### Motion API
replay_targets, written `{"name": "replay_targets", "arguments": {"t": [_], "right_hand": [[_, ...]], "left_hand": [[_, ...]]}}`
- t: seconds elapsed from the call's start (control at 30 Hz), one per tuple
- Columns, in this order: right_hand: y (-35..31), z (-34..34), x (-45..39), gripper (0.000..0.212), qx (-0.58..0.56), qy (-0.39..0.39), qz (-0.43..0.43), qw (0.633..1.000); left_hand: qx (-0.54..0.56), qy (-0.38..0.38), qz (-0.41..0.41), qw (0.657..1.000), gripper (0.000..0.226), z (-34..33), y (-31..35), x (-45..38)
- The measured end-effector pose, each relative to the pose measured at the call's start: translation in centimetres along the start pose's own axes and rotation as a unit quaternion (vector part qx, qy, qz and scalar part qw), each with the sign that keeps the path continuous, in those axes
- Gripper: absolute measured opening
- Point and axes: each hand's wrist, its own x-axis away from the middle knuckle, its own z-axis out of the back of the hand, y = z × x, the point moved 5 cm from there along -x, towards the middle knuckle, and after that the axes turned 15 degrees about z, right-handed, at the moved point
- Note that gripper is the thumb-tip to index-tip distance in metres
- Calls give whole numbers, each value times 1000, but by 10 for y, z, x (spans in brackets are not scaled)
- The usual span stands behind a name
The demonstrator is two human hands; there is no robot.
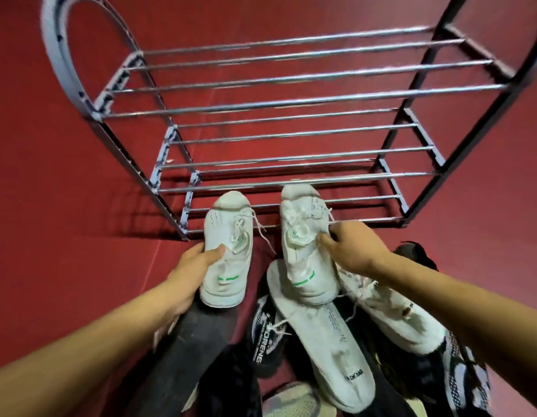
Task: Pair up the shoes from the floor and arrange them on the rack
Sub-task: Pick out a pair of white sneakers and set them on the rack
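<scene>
Two matching white sneakers with green heel marks are held up in front of the rack. My left hand (192, 263) grips the left white sneaker (226, 251) by its side. My right hand (354, 251) grips the right white sneaker (306, 245) at its opening. Both toes point at the metal shoe rack (291, 100), near its lowest front bars. All the rack's tiers of chrome bars hold nothing.
Below my hands lies a heap of shoes on the red floor (50, 206): a white sole-up shoe (324, 350), another white shoe (393, 314), a black-and-white patterned sneaker (463, 374), a dark sole (198, 341) and a black shoe with lettering (264, 335).
</scene>
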Motion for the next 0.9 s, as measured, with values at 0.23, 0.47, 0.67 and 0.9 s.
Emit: {"name": "replay_targets", "arguments": {"t": [0.23, 0.47, 0.67, 0.9], "right_hand": [[-2, -26, -94, 33, -109, 96, -86, 986], [-41, -65, -105, 74, -187, 6, -19, 982], [-44, -79, -121, 69, -48, -39, -38, 997], [-59, -74, -131, 27, -60, 10, 38, 997]], "left_hand": [[49, 23, -36, 998, 25, 4, 64, -54], [-335, 161, -61, 926, 95, -10, 58, -68], [-397, 250, -191, 862, 51, -8, 60, -67], [-365, 360, -236, 826, 9, 25, 90, -56]]}}
